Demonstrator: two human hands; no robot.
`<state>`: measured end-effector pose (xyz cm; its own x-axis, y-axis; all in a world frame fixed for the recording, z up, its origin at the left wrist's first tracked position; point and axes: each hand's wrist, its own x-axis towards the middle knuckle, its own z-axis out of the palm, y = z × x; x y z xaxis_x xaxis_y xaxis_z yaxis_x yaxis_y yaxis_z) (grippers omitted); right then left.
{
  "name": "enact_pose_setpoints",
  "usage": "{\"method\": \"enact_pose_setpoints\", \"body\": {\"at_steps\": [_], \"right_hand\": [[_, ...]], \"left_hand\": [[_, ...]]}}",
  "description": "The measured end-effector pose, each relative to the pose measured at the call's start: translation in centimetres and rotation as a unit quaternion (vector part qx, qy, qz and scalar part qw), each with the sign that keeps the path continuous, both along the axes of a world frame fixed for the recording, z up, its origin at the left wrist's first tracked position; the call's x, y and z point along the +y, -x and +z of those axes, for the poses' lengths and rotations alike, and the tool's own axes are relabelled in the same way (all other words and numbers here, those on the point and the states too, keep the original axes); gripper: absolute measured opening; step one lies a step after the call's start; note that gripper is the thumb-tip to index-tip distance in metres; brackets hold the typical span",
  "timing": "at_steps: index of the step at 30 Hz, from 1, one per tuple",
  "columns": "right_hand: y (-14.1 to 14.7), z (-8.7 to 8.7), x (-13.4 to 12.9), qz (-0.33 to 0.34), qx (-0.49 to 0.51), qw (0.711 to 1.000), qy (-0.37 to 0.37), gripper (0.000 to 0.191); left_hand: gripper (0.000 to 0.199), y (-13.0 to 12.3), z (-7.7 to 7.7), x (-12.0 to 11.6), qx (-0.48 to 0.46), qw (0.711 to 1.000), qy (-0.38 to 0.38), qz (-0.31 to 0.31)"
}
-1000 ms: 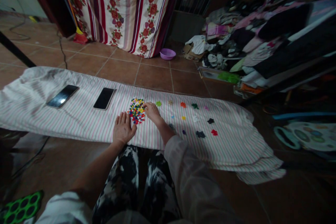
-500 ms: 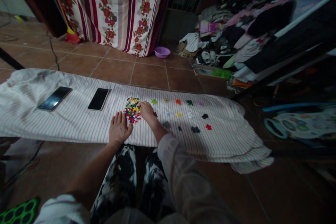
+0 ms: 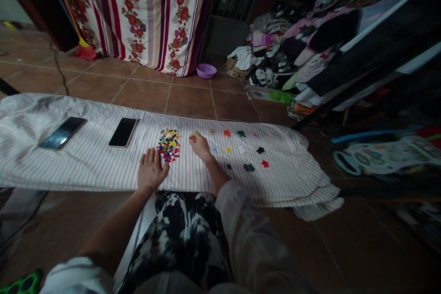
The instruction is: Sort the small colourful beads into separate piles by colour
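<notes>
A mixed pile of small colourful pieces [image 3: 169, 143] lies on a striped cloth [image 3: 193, 177]. My left hand [image 3: 152, 169] rests flat on the cloth at the pile's near left, fingers spread. To the right of the pile, my right hand [image 3: 200, 145] has its fingers pinched together; whatever they hold is too small to make out. Just beyond its fingertips a light green cluster [image 3: 196, 132] is partly hidden. Further right lie small single-colour clusters, among them an orange one [image 3: 226, 133], a dark green one [image 3: 241, 133], a grey one [image 3: 248, 167] and a red one [image 3: 265, 164].
Two phones, a black one [image 3: 124, 132] and a shiny one [image 3: 63, 133], lie left of the pile. Beyond the cloth, a purple basin [image 3: 206, 71] stands on the tiled floor before a flowered curtain [image 3: 155, 14]. Clothes [image 3: 275, 46] are heaped at the far right.
My right hand has moved right, from the pile's edge towards the light green cluster, fingers pinched. My left hand stays beside the pile. The whole view has shifted slightly.
</notes>
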<state>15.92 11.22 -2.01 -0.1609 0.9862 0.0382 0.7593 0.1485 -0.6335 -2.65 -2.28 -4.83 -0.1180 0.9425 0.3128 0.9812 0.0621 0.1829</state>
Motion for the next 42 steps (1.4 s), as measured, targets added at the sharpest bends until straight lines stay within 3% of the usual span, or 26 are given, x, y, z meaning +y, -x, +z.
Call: {"method": "enact_pose_setpoints", "body": {"at_steps": [7, 18, 32, 42], "right_hand": [[-3.7, 0.0, -2.8, -0.025, -0.094, 0.995, -0.012, 0.025], [-3.5, -0.5, -6.6, -0.051, -0.121, 0.991, -0.009, 0.024], [-3.6, 0.2, -5.4, -0.032, -0.155, 0.986, 0.053, 0.033], [-2.2, 1.4, -4.6, 0.024, -0.186, 0.98, 0.071, 0.024]], "left_hand": [[0.07, 0.0, 0.4, -0.1, -0.01, 1.0, 0.003, 0.0], [0.071, 0.0, 0.2, -0.1, -0.011, 1.0, -0.002, -0.002], [0.07, -0.1, 0.3, -0.1, -0.031, 0.999, -0.007, -0.004], [0.071, 0.0, -0.1, -0.1, -0.007, 1.0, -0.017, -0.005]]}}
